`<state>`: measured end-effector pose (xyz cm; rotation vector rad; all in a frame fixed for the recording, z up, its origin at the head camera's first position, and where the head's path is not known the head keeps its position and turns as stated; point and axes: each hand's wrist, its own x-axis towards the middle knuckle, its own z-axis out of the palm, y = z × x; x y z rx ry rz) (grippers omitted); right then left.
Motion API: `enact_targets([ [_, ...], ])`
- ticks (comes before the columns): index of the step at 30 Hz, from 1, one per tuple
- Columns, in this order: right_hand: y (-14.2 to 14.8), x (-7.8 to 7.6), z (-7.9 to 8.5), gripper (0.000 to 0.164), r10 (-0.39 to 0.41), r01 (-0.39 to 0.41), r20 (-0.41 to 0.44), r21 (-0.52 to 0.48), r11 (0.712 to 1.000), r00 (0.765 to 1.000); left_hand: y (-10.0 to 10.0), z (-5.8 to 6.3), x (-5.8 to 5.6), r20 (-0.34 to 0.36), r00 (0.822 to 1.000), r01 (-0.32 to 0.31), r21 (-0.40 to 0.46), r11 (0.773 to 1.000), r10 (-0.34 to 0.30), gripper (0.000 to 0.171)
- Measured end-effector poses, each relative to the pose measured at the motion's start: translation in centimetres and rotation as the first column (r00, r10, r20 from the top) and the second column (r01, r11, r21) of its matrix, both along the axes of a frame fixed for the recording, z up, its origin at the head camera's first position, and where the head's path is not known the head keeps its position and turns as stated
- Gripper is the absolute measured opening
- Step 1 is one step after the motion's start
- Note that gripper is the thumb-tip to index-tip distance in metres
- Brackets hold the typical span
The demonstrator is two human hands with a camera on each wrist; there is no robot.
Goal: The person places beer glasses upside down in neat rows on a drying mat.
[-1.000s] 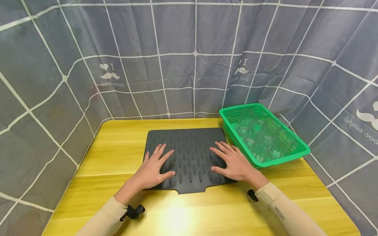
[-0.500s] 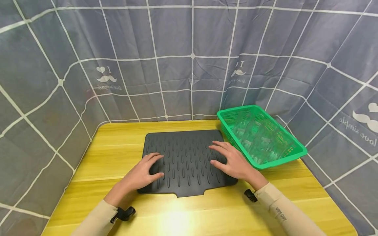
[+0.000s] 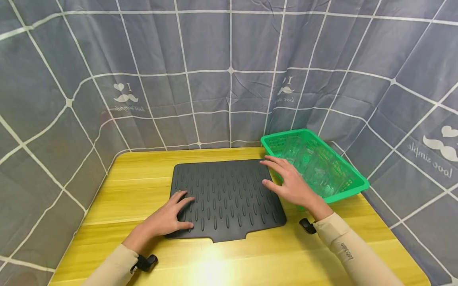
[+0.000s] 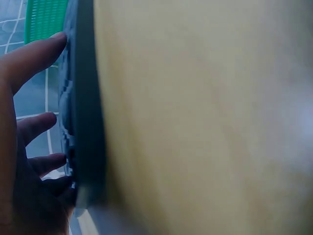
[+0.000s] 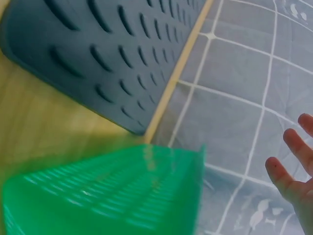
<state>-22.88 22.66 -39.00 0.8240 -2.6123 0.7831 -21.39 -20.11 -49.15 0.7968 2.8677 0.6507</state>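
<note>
A black rubbery mat (image 3: 229,202) with raised oval ridges and a front tab lies on the wooden table. Over its left front part is my left hand (image 3: 162,218), fingers loosely bent and spread, gripping nothing; in the left wrist view the fingertips come right at the ridged face of the mat (image 4: 89,107). My right hand (image 3: 291,184), fingers apart and holding nothing, hovers between the mat's right edge and a green plastic basket (image 3: 345,194), overlapping the basket's near side in the head view. Several clear drinking glasses (image 3: 320,174) lie inside the basket.
The yellow wooden table (image 3: 136,186) reaches back to a grey curtain (image 3: 211,91) with white grid lines, which also hangs along both sides. A dark wrist-camera mount (image 3: 146,262) sits at the left sleeve, another camera mount (image 3: 307,226) at the right.
Both hands were spread flat over the mat. The left has drawn back toward the mat's left front edge with fingers bending; the right has lifted and shifted right toward the basket.
</note>
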Motion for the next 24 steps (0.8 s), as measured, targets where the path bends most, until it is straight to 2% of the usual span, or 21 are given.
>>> enact_targets([
  [8,1.6,-1.8,2.6,0.058,-0.029,0.029,0.017,0.001,1.000,0.999,-0.2,-0.2,-0.3,0.018,1.000,0.012,-0.031,0.999,-0.012,0.089],
  [14,3.1,-3.3,5.1,0.058,-0.062,0.063,0.046,-0.002,0.998,0.997,-0.3,0.0,-0.4,0.045,0.999,-0.014,-0.068,0.998,0.017,0.092],
  [20,4.5,-5.5,7.1,0.060,-0.094,0.094,0.082,0.006,0.996,0.992,-0.4,0.2,-0.7,-0.016,1.000,-0.019,-0.081,0.997,0.018,0.094],
  [24,5.1,-7.0,7.6,0.063,-0.112,0.111,0.119,0.019,0.994,0.986,-0.5,0.0,-0.5,0.015,0.999,-0.030,-0.080,0.996,0.032,0.095],
])
